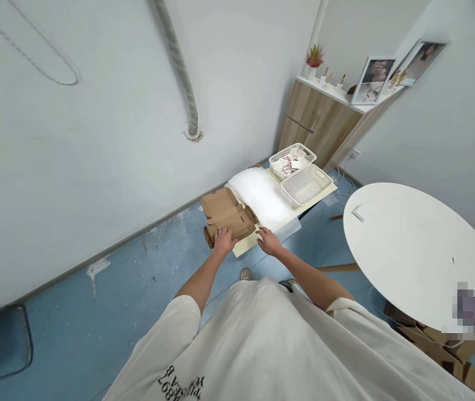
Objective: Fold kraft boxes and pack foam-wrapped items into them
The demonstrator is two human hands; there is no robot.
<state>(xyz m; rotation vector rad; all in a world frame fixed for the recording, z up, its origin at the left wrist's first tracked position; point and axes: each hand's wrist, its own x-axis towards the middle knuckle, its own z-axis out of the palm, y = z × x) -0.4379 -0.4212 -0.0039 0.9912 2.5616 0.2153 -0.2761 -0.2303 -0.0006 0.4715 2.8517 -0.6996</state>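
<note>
A stack of flat brown cardboard box blanks (225,214) lies at the near left end of a low pale-yellow table (245,245). My left hand (223,239), with a ring on one finger, rests on the near edge of the stack, fingers curled over it. My right hand (268,239) lies just right of the stack on the table, fingers stretched toward the cardboard. A pile of white foam sheets (262,197) sits beside the cardboard.
Two white plastic baskets (306,184) stand at the table's far end, the farther one (291,159) holding small cards. A round white table (421,250) is on the right, cardboard under it. A wooden cabinet (321,125) with pictures and a plant stands in the corner.
</note>
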